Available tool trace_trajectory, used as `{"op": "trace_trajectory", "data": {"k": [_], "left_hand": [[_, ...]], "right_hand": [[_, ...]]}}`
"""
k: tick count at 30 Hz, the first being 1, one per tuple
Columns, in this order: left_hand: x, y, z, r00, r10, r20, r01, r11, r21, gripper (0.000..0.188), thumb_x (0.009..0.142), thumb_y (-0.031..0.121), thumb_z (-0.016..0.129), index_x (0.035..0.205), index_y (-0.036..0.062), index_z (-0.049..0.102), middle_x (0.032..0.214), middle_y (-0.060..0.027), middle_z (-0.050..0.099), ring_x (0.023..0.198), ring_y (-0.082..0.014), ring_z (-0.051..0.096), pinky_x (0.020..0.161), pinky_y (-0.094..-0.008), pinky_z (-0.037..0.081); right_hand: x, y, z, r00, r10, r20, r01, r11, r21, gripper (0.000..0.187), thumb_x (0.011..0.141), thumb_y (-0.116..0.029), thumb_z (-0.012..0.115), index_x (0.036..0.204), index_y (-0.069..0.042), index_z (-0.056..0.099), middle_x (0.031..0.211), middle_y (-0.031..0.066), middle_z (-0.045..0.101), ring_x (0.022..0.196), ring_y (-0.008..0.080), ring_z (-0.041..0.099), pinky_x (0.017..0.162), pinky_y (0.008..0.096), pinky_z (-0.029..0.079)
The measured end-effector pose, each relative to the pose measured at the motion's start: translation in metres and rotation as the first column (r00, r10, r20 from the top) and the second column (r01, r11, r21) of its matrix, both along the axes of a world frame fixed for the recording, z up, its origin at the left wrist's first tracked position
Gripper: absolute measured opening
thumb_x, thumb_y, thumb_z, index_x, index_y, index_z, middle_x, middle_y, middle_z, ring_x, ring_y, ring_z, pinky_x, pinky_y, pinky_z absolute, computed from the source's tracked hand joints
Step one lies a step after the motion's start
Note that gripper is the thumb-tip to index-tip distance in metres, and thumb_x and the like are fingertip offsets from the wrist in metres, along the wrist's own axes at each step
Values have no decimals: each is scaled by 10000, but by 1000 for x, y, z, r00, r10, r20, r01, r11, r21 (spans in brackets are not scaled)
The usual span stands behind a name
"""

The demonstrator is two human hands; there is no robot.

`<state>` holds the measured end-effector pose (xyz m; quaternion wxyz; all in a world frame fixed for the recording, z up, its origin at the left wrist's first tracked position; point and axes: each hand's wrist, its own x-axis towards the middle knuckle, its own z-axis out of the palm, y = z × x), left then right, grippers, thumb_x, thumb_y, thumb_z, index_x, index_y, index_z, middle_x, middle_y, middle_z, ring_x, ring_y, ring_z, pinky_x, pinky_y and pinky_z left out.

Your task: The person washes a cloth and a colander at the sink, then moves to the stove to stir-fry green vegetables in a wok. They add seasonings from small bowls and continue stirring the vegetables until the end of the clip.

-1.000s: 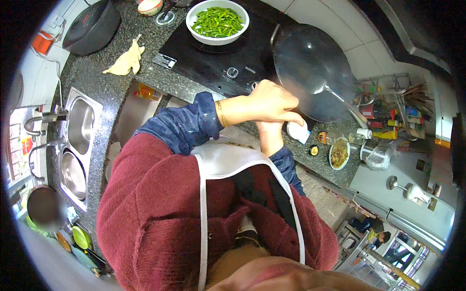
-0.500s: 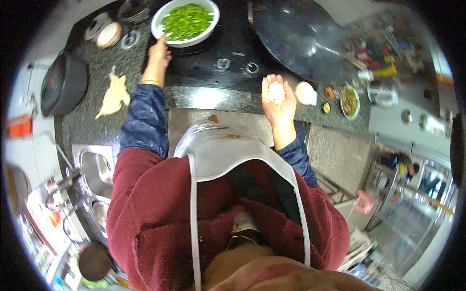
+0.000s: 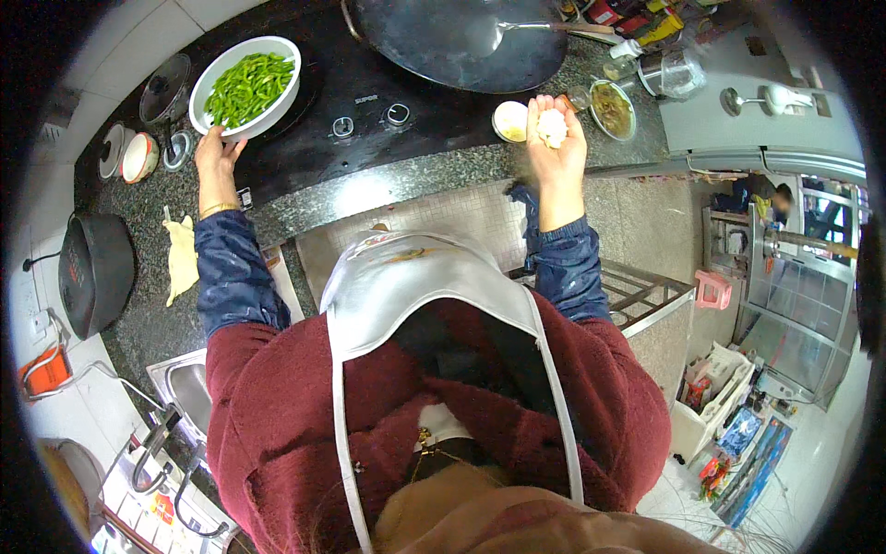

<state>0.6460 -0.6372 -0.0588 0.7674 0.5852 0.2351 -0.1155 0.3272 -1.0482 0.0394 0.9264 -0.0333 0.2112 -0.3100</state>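
Observation:
A white bowl (image 3: 284, 103) heaped with chopped green vegetable pieces (image 3: 247, 88) stands at the left side of the black hob. My left hand (image 3: 218, 164) grips its near rim, with the thumb at the edge and the other fingers partly hidden below. Palm up, my right hand (image 3: 559, 162) carries a small heap of chopped white pieces (image 3: 552, 127) in its cupped palm. Just left of that hand sits a small round white dish (image 3: 510, 121) on the counter edge. To its right is a bowl of brownish-green food in liquid (image 3: 612, 111).
A large dark wok (image 3: 443, 46) fills the hob's right side, with a metal spatula (image 3: 531, 28) lying across it. Jars and bottles crowd the back right. A black appliance (image 3: 97, 277), a pale cloth (image 3: 182, 258) and a sink (image 3: 189, 388) are at my left.
The view has swung to the right. My right hand, still holding the white pieces, has passed from the left of the small white dish to its right. My left hand stays on the bowl's rim.

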Motion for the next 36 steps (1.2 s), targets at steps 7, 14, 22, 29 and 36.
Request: {"op": "trace_trajectory", "data": {"k": [7,14,22,29,36], "left_hand": [[-59,23,18,997,48,56,-37,984,-173,321,794,47,557,1095,-19,467,1016,-132,498,964,-373,556,795,-530,514],[-119,53,37,988,99,116,-65,963,-263,390,798,85,565,1151,-20,437,1156,-162,502,1029,-394,525,838,-546,490],[-173,52,57,986,105,130,-79,979,-185,475,794,154,580,1212,9,408,1197,-132,492,1064,-325,514,834,-499,492],[-187,36,61,997,-6,73,27,954,-298,518,772,214,617,1205,6,425,1165,-105,527,1048,-259,529,848,-448,494],[-192,15,69,994,-69,86,101,882,-461,528,747,201,640,1204,44,427,1150,-126,525,1016,-279,543,848,-442,492]], "right_hand": [[26,-32,3,997,-26,-69,20,996,-85,179,925,-155,446,914,5,526,964,156,580,974,287,550,957,439,431],[63,-50,7,1000,30,-10,-30,997,-69,187,916,-164,465,878,2,541,916,147,596,912,277,577,922,450,454],[50,-67,-16,986,137,98,-134,990,-40,277,929,-221,379,900,6,535,951,179,605,943,324,569,914,474,445],[23,-78,-16,997,78,25,-76,995,-63,254,889,-169,412,879,35,563,938,184,619,931,309,582,928,466,438],[1,-87,-12,997,56,48,-53,997,-64,151,822,-59,493,883,51,576,932,175,626,923,293,589,917,445,455]]}}
